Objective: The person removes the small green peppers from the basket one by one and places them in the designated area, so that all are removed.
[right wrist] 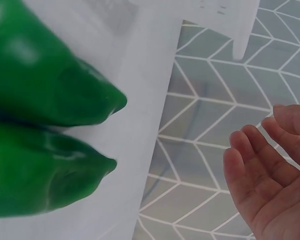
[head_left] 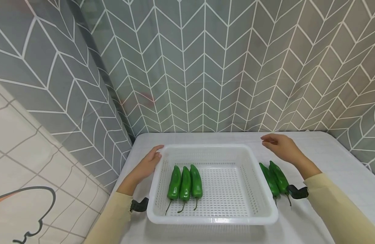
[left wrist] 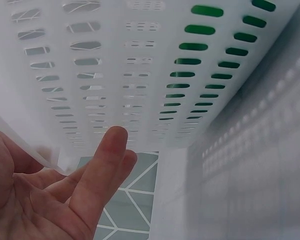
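A white perforated plastic basket (head_left: 224,221) stands on the table. Three long green chili peppers (head_left: 185,184) lie side by side in its left part, stems toward me. My left hand (head_left: 146,165) is at the basket's left rim, fingers extended; in the left wrist view those fingers (left wrist: 110,160) reach under the rim beside the slotted wall, and whether they press on it is unclear. Right of the basket, two more green peppers (head_left: 278,177) lie together on the table. Beyond their tips my right hand (head_left: 282,147) hovers with loosely bent fingers, holding nothing.
A white cloth covers the table (head_left: 336,162). Behind it hangs a grey curtain (head_left: 202,78) with white chevron lines. A white panel (head_left: 32,152) with grid lines is at the left. Dark wrist straps (head_left: 298,192) are on both arms.
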